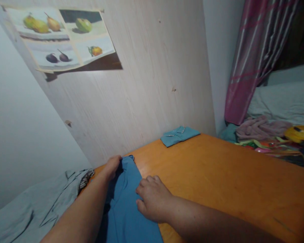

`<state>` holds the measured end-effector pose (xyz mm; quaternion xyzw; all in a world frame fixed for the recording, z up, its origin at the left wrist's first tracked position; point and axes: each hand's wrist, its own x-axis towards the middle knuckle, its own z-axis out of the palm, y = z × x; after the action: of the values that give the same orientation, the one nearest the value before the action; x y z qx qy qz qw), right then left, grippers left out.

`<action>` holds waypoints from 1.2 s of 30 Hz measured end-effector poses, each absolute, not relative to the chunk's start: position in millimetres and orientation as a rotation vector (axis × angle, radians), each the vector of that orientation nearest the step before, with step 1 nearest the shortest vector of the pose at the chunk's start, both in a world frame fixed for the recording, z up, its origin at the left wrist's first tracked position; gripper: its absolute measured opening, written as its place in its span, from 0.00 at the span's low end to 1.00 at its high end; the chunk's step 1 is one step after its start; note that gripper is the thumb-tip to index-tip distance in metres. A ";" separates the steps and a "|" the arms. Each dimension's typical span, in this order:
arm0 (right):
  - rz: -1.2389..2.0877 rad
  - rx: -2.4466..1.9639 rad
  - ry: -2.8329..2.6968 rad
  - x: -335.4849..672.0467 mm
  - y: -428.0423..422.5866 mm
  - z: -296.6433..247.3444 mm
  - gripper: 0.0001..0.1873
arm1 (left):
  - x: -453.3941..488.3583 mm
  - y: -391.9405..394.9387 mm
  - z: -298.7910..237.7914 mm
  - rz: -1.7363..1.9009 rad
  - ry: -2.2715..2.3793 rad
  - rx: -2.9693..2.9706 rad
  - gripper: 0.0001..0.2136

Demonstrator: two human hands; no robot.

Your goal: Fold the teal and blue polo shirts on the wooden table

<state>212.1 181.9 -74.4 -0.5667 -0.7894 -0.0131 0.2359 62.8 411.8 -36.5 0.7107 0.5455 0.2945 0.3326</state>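
A blue garment (130, 206) lies lengthwise on the wooden table, from its far left edge down to the bottom of the head view. At the garment's far end, my left hand (114, 165) is closed on the left corner, its fingertips partly hidden by the cloth. My right hand (154, 199) is on the right edge, with fingers curled and thumb bent in against the fabric. A dark band of cloth shows beside my left forearm. Which kind of garment it is cannot be made out.
On the orange-brown table (218, 179), a folded teal garment (180, 135) lies against the pale panel. Grey cloth (40, 199) is heaped at left. A pink curtain (245, 67), a mauve cloth (263, 127) and a yellow object (299, 133) are at right. Fruit pictures (63, 37) hang above.
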 end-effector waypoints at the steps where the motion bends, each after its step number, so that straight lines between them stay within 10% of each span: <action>1: -0.045 -1.555 -2.167 212.1 182.2 -74.5 0.18 | 62.4 411.5 -36.2 0.761 1.417 1.840 0.13; 36: -0.106 -1.597 -2.142 209.1 180.4 -72.6 0.19 | 100.9 429.9 -50.2 0.791 1.619 2.611 0.13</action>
<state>209.1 180.4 -72.6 -0.5810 -0.7792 -0.0387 0.2319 100.9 429.9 -50.2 0.8230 0.5102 0.2492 -0.0156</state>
